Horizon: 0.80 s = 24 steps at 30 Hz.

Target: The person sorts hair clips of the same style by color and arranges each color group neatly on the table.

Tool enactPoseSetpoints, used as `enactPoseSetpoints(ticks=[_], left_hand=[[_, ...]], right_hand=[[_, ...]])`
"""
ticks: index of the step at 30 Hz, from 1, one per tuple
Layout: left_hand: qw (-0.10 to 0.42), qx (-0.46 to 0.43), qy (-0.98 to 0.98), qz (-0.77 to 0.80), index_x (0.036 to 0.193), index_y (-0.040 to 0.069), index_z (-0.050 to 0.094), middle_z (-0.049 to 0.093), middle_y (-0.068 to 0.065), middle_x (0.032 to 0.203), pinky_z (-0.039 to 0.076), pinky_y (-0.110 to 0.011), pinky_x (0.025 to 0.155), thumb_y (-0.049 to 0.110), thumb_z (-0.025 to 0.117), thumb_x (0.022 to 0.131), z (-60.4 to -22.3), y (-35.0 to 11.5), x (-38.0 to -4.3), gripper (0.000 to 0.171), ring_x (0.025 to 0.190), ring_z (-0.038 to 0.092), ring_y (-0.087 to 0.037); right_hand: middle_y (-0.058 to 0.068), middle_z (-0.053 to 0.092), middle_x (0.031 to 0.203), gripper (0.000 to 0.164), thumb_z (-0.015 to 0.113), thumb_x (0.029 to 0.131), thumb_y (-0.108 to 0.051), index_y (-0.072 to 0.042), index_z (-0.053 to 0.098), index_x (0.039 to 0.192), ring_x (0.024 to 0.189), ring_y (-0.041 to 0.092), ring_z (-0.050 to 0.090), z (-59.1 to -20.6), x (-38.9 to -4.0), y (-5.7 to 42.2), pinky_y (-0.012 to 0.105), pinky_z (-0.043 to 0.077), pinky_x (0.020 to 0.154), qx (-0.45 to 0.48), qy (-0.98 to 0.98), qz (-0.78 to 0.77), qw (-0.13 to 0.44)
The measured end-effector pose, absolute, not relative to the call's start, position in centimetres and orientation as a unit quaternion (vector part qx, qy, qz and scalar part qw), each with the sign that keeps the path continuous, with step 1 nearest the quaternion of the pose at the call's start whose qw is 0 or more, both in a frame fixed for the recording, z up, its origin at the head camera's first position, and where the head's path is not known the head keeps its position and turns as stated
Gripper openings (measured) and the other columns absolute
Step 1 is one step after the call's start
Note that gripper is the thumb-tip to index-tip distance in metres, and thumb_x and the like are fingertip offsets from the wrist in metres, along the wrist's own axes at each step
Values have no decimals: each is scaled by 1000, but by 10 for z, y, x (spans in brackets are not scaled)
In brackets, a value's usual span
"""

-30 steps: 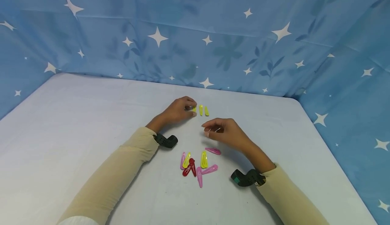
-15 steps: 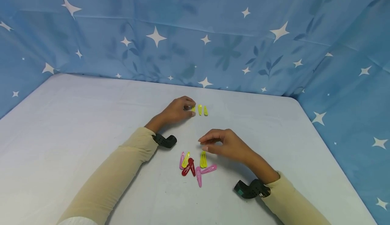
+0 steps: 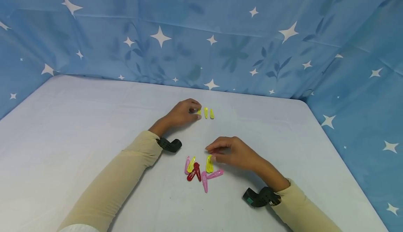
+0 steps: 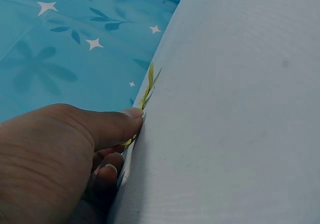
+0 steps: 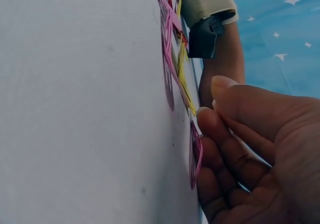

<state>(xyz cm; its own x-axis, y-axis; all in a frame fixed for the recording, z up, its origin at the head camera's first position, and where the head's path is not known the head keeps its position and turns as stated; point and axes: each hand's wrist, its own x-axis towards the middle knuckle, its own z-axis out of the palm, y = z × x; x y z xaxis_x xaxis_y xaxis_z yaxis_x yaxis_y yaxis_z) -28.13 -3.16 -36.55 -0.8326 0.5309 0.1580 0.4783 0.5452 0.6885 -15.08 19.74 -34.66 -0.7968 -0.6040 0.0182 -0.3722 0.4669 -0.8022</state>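
At the far side of the white table my left hand (image 3: 182, 114) holds a small yellow hair clip (image 3: 199, 112) between thumb and fingers. Two more yellow clips (image 3: 206, 113) lie just right of it. In the left wrist view the thumb (image 4: 120, 126) comes down at the table surface. My right hand (image 3: 234, 153) hovers with fingers loosely bent over the near group, thumb tip at a yellow pair of clips (image 3: 209, 164). Nothing shows between its fingers. The right wrist view has a pink clip (image 5: 196, 156) beside the fingers, hidden under the hand in the head view.
Left of the yellow pair lie a yellow clip (image 3: 191, 164) over a pink clip (image 3: 187, 165) and crossed red clips (image 3: 196, 172). Two pink clips (image 3: 204, 182) lie nearer. A blue star-patterned curtain (image 3: 195, 33) borders the white table (image 3: 94, 120).
My right hand has come down toward me and slightly left, from above the group to the yellow pair, covering the upper pink clip. My left hand stays at its yellow clip.
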Motion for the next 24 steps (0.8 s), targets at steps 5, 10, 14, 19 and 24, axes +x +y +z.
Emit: enactPoseSetpoints(ticks=[5, 10, 14, 19, 24], left_hand=[[37, 284, 878, 384, 130, -2, 60, 54, -12, 132, 46, -36, 92, 14, 68, 93, -366, -33, -282, 42, 110, 57, -26], [39, 282, 876, 390, 130, -1, 60, 54, -11, 132, 46, -37, 93, 15, 68, 93, -367, -32, -283, 41, 111, 57, -25], [45, 283, 876, 389, 131, 0, 60, 54, -10, 132, 46, -36, 93, 16, 68, 93, -368, -30, -282, 42, 111, 56, -25], [46, 274, 881, 383, 132, 1, 59, 54, -10, 133, 46, -36, 93, 16, 67, 93, -366, -30, -280, 42, 112, 56, -24], [49, 263, 882, 388, 132, 1, 59, 54, -9, 133, 46, -36, 92, 16, 67, 93, -362, -32, -278, 42, 112, 56, -23]], right_hand=[[-6, 68, 105, 30, 78, 83, -10, -13, 74, 113, 97, 12, 60, -347, -151, 196, 27, 51, 83, -299, 854, -407, 129], [-8, 66, 106, 35, 81, 81, -18, -15, 73, 114, 98, 13, 58, -347, -150, 195, 29, 50, 83, -299, 865, -383, 127], [-8, 63, 109, 38, 83, 80, -21, -17, 73, 116, 102, 14, 55, -345, -147, 195, 30, 50, 86, -292, 870, -371, 141], [-7, 61, 110, 43, 84, 78, -24, -18, 72, 118, 105, 14, 54, -343, -145, 193, 31, 49, 88, -297, 871, -364, 146], [-8, 60, 110, 43, 84, 78, -25, -19, 71, 118, 103, 13, 54, -343, -146, 190, 30, 49, 87, -297, 875, -355, 140]])
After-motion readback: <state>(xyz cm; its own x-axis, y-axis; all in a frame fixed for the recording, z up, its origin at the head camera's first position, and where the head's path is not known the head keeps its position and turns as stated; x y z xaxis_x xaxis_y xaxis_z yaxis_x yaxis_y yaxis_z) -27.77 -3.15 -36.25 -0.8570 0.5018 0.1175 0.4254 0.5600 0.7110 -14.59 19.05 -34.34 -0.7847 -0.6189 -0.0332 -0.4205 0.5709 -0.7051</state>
